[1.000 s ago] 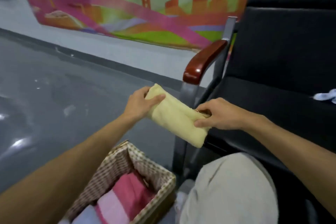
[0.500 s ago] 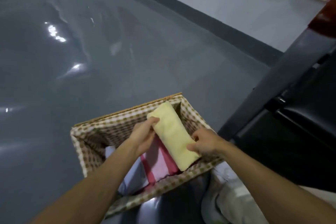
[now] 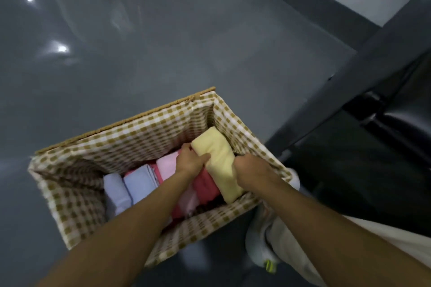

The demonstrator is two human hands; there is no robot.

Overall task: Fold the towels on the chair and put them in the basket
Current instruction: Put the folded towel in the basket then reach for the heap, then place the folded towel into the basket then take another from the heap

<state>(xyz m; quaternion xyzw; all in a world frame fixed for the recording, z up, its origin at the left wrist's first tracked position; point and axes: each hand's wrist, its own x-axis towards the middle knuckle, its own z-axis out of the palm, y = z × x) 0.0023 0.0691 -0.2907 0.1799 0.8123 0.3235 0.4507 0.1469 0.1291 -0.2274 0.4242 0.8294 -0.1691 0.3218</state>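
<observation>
Now both forearms reach straight down into the rectangular woven basket with a tan-and-white checked cloth lining (image 3: 121, 144). The left hand (image 3: 190, 161) sits knuckles-up, its fingers wrapped round the near-left edge of the folded pale-yellow towel (image 3: 218, 156), thumb across the top. The right hand (image 3: 250, 170) is bunched in a fist against the towel's right side; the fingers look clamped on it, though their tips are hidden under the knuckles.

The towel is a soft, plump oblong, smooth on top, lying slantwise at the basket's right end with its far corner against the lining. It is just beside a coral-red folded towel (image 3: 205, 187), a light pink folded towel (image 3: 166, 165) and two pale lavender folded towels (image 3: 140, 182), all packed on edge. The basket stands on a glossy grey floor (image 3: 140, 53) near a black padded chair (image 3: 396, 137).
</observation>
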